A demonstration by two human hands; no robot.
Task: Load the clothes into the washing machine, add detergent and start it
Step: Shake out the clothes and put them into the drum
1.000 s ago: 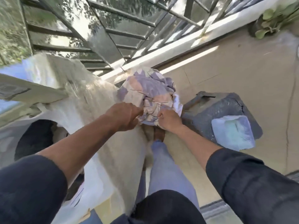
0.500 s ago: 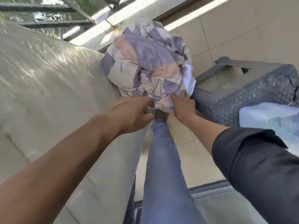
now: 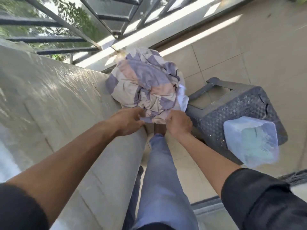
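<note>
A bundled cloth (image 3: 146, 83) with purple, beige and pink patches sits in a heap beyond my hands, beside the plastic-wrapped side of the washing machine (image 3: 54, 105). My left hand (image 3: 127, 121) grips the bundle's near lower edge on the left, fingers curled into the fabric. On the right of that same edge, my right hand (image 3: 178, 122) is closed on the cloth. The machine's door and drum are out of view. A translucent lidded container (image 3: 250, 141) with pale blue contents rests on a dark stool.
The dark grey plastic stool (image 3: 239, 107) stands right of the bundle on the tiled floor (image 3: 224, 52). A metal railing (image 3: 103, 17) and a low ledge run behind. My leg in blue jeans (image 3: 159, 171) stands between machine and stool.
The view shifted back and tilted, bringing the railing and stool top into sight. Both hands stay at the bundle's near edge, and my right hand has closed tighter on the fabric.
</note>
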